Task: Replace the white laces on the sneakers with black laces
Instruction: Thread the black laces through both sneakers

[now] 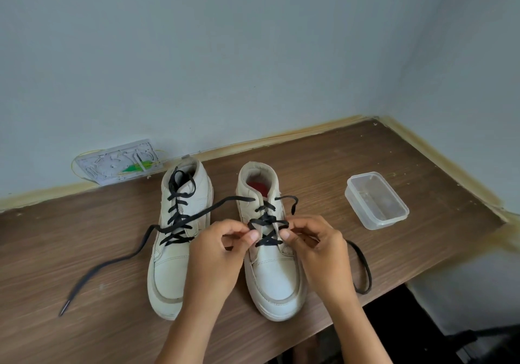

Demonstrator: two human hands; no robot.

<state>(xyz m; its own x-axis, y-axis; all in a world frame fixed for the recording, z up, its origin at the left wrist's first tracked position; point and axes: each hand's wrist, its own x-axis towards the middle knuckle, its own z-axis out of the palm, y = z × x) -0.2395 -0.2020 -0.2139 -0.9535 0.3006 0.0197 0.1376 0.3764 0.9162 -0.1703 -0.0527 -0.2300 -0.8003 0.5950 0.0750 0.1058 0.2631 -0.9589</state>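
Two white sneakers side by side, black laces criss-crossed, ends loose

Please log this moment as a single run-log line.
left hand: pinching black lace | right hand: pinching lace | right sneaker: part-laced

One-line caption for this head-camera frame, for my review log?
Both hands, left and right, pinch the black lace on the right sneaker; the left sneaker is already laced black.
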